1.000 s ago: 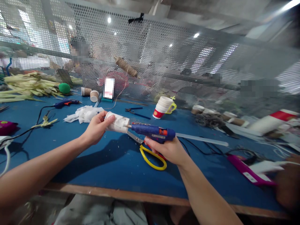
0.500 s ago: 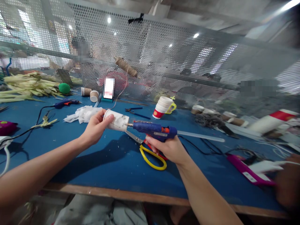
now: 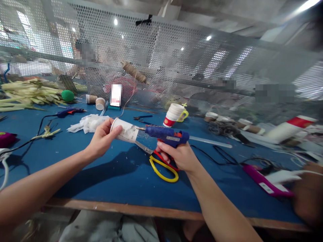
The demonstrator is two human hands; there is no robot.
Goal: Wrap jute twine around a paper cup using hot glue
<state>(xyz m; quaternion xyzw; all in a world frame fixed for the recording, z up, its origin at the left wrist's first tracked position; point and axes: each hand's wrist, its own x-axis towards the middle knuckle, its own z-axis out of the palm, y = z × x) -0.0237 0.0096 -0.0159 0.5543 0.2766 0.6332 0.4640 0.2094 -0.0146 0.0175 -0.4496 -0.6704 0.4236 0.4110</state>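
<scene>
A white paper cup [image 3: 127, 131], tipped sideways and smudged grey, is being gripped near its rim by the left hand [image 3: 104, 135], left of centre over the table [image 3: 111, 188]. A blue glue gun [image 3: 163, 133] is being gripped by the right hand [image 3: 179, 156], its tip [image 3: 141, 128] at the cup's base.

Middling light: a tube lamp [image 3: 306, 5] glares above the right end of the mesh panel [image 3: 113, 47]; windows [image 3: 24, 20] behind it wash out. A soft shadow [image 3: 111, 164] darkens the surface [image 3: 136, 195] before the panel, whose right end looks smeared.
</scene>
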